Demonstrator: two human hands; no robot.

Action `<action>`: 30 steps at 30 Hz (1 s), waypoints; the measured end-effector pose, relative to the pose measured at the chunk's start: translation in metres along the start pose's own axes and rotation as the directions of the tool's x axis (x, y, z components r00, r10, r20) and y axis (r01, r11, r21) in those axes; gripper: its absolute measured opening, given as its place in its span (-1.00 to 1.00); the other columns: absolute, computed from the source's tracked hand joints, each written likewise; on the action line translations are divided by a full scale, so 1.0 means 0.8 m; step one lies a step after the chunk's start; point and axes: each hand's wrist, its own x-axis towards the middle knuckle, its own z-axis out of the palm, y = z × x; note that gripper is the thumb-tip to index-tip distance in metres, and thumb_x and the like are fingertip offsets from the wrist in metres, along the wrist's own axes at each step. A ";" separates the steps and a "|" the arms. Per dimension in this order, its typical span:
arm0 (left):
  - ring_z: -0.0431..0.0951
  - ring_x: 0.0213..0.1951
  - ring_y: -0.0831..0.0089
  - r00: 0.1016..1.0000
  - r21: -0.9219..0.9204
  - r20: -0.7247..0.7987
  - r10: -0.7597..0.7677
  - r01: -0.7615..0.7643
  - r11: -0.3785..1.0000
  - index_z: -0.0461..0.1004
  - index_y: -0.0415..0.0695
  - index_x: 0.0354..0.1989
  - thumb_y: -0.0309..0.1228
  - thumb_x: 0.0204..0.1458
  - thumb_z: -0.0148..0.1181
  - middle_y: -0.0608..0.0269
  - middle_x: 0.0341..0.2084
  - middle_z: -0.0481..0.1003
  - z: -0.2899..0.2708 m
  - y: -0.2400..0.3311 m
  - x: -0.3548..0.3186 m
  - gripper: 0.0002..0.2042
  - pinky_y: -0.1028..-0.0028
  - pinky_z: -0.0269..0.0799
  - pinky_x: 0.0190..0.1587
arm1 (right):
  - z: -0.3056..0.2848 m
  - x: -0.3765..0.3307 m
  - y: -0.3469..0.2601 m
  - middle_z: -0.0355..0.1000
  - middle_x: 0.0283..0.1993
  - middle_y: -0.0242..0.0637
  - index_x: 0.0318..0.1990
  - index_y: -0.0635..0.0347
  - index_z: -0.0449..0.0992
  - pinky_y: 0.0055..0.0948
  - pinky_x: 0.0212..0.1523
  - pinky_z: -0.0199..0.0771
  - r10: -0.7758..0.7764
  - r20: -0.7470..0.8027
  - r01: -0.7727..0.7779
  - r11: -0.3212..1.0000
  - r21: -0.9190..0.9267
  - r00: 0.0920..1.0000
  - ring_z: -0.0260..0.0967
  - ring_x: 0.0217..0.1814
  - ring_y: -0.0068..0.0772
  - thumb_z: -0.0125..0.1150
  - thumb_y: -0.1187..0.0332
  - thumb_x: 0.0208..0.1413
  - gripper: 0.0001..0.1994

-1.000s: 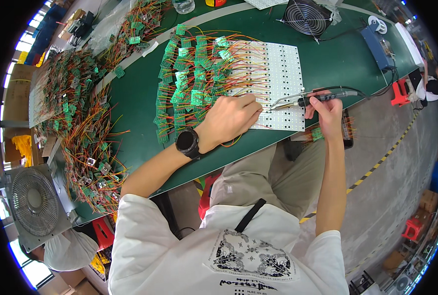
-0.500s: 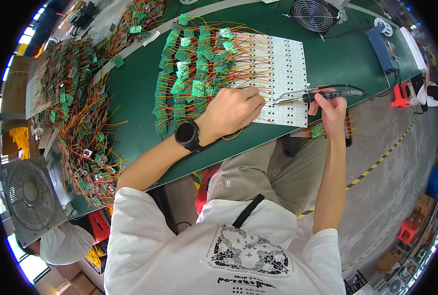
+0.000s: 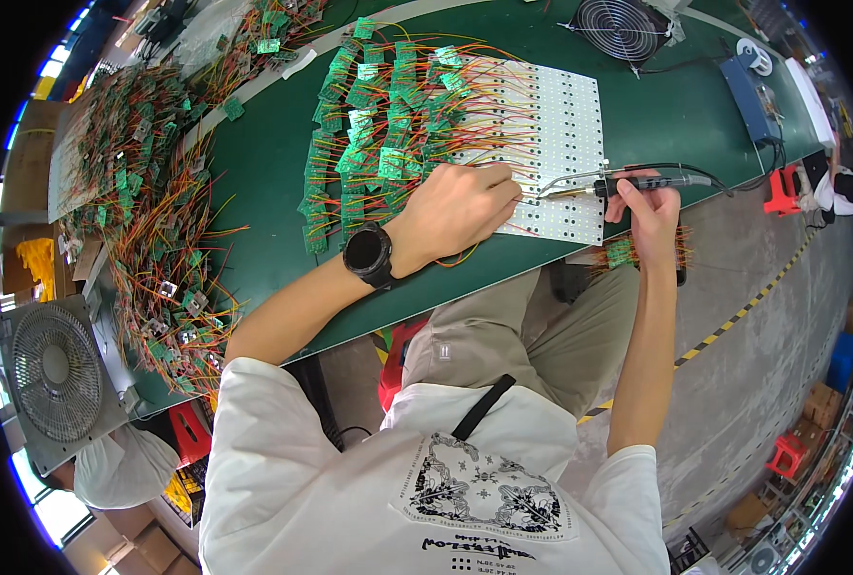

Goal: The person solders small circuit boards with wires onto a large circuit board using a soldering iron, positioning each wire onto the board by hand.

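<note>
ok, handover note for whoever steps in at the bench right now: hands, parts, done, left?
Left hand: fingertips pressed on the white panel, pinching something too small to tell.
Right hand: gripping the soldering iron, tip lying at the left fingertips over the panel's near edge.
Parts: small green boards with orange wires sit fanned along the panel's left side; loose wired boards piled at the table's left end.
Done: many boards look wired to the panel.
Left: apparently the joint under the tip; the remainder can't be judged.
</note>
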 end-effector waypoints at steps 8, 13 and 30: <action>0.52 -0.49 0.23 1.000 0.011 0.000 -0.001 0.001 1.000 0.53 -0.17 -0.35 -0.41 0.01 0.19 0.24 -0.49 0.45 -0.001 -0.001 0.000 -0.89 0.28 0.45 -0.51 | -0.002 0.001 0.003 0.48 -0.47 -0.20 -0.17 0.45 0.47 -0.57 -0.53 0.33 -0.011 0.009 0.011 1.000 0.004 1.000 0.42 -0.58 -0.47 0.19 0.47 0.12 -0.80; 0.52 -0.50 0.22 1.000 0.003 -0.004 0.003 -0.003 1.000 0.53 -0.16 -0.36 -0.41 0.01 0.19 0.25 -0.49 0.45 0.000 0.000 0.002 -0.90 0.28 0.45 -0.51 | -0.007 0.000 0.005 0.47 -0.48 -0.20 -0.15 0.45 0.45 -0.57 -0.55 0.30 -0.038 -0.038 0.040 0.998 0.054 0.999 0.41 -0.59 -0.47 0.18 0.44 0.14 -0.78; 0.54 -0.43 0.31 0.987 -0.153 0.115 0.117 -0.098 0.983 0.54 -0.11 -0.28 -0.28 0.05 0.24 0.29 -0.30 0.45 -0.029 -0.002 0.006 -0.82 0.31 0.46 -0.42 | -0.002 -0.001 0.004 0.46 -0.52 -0.20 -0.18 0.45 0.45 -0.55 -0.60 0.26 -0.015 -0.076 0.022 0.996 0.090 0.997 0.40 -0.62 -0.44 0.20 0.44 0.11 -0.79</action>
